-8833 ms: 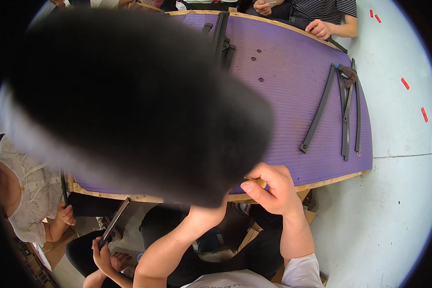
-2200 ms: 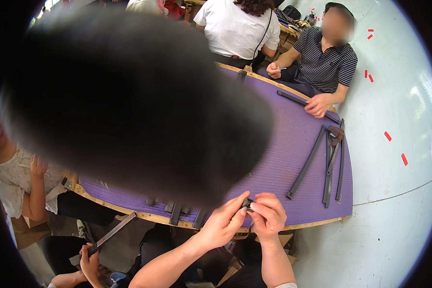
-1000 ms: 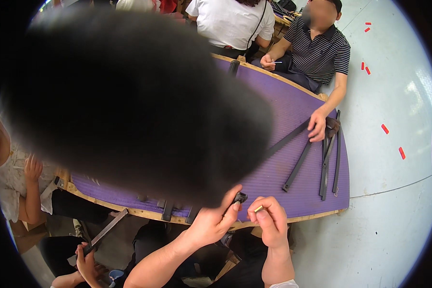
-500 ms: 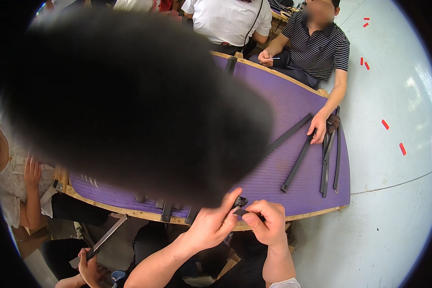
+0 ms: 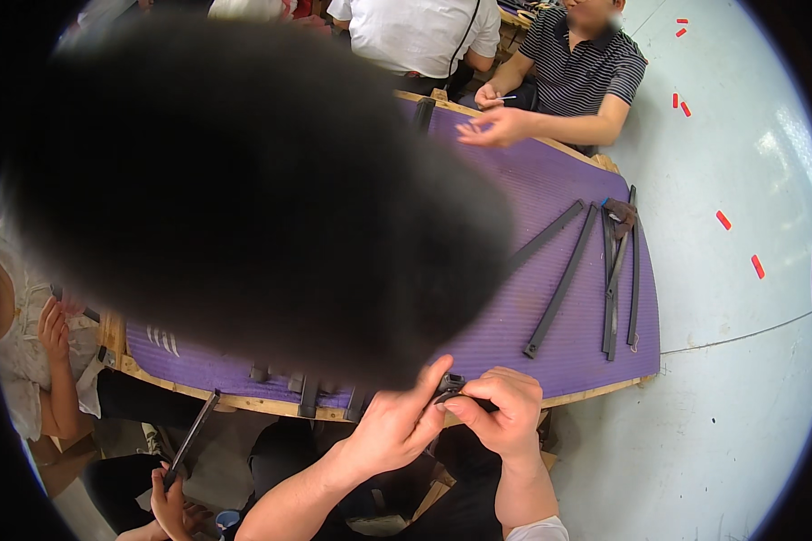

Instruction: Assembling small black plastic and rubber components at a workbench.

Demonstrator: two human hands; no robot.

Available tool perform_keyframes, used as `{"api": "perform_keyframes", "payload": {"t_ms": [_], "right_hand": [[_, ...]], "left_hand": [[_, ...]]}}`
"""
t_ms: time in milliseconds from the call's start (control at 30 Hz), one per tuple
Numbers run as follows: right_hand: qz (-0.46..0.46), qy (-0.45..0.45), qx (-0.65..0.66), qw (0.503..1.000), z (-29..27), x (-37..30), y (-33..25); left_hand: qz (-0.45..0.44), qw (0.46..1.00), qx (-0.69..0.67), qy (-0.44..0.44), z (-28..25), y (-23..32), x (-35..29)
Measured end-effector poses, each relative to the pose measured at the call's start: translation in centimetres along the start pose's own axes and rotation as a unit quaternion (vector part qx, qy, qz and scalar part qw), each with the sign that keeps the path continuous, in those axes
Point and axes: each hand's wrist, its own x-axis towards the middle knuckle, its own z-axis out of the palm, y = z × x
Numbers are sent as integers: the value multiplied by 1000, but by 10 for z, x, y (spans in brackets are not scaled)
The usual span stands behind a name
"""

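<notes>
My left hand [image 5: 390, 427] is closed around a black bar-like part [image 5: 450, 383], whose end shows between thumb and fingers at the table's near edge. Close against that end, my right hand [image 5: 503, 410] pinches a small flat dark piece [image 5: 448, 397]. The fingers cover most of both parts, so I cannot tell whether the piece is inside the bar's end or only touching it.
A large blurred black shape [image 5: 271, 198] hides much of the purple-covered table [image 5: 478, 338]. Several black bars [image 5: 559, 288] and a dark glove [image 5: 620, 216] lie at the right. Across the table sits a person in a striped shirt [image 5: 595, 72]. At lower left another person's hand [image 5: 167, 505] holds a black bar [image 5: 192, 439].
My right hand has brought the small flat piece closer against the bar's end. The person opposite has lifted a hand off the bars and swung it leftward. The lower-left person's bar has tilted more upright.
</notes>
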Motion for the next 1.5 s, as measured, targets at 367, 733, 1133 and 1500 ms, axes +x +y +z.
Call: {"api": "perform_keyframes", "payload": {"t_ms": [367,733,1133,1500], "right_hand": [[13,5,13,1000,2,0,-2],[25,-2,38,999,2,1,2],[69,11,90,994,7,0,7],[62,-5,77,995,7,0,10]], "left_hand": [[1,1000,-5,3,1,0,0],[9,1000,5,-1,0,-1,1],[31,999,36,2,2,-4,1],[45,997,57,17,1,-5,5]]}}
